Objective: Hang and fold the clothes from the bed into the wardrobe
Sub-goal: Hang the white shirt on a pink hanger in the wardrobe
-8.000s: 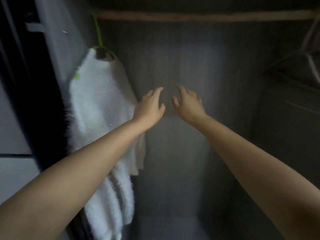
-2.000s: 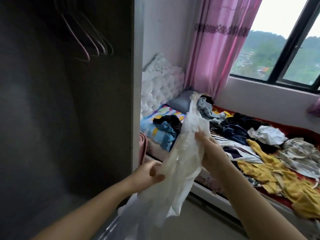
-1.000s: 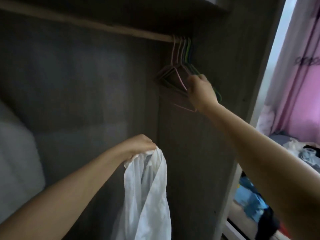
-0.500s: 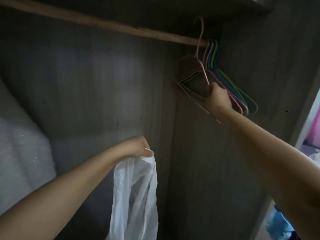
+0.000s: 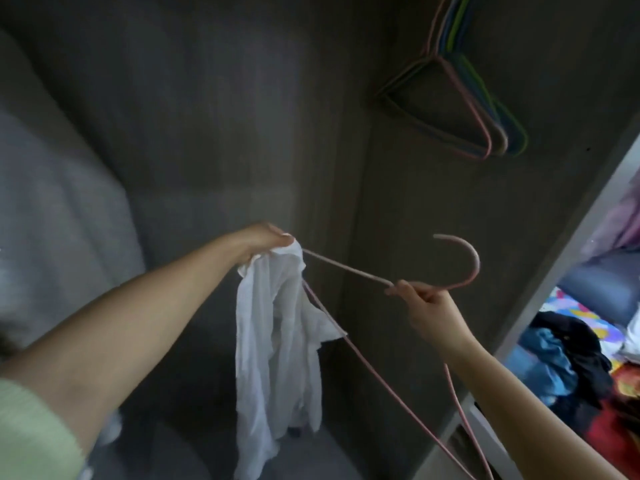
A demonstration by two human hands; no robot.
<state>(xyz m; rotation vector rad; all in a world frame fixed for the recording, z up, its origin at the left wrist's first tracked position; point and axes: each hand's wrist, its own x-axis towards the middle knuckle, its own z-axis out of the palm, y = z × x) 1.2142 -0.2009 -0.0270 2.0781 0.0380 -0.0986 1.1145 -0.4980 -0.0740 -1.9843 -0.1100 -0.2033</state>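
Inside the dark wardrobe (image 5: pixel 214 140), my left hand (image 5: pixel 265 239) grips the top of a thin white garment (image 5: pixel 277 341) that hangs limp below it. A pink wire hanger (image 5: pixel 346 270) is held by my right hand (image 5: pixel 427 306), which pinches it at the neck just below the hook. The hook curls up to the right. One arm of the hanger reaches left to the garment's top at my left hand; its lower bar runs down toward the bottom right.
Several coloured hangers (image 5: pixel 485 109) hang at the upper right of the wardrobe. A white fluffy garment (image 5: pixel 52 220) hangs at the left. Past the wardrobe's right side panel (image 5: pixel 554 278), the bed (image 5: pixel 588 358) holds a heap of mixed clothes.
My right hand has taken the pink hanger off the rail and brought it down level with my left hand. The hanger's arm now meets the white garment's top.
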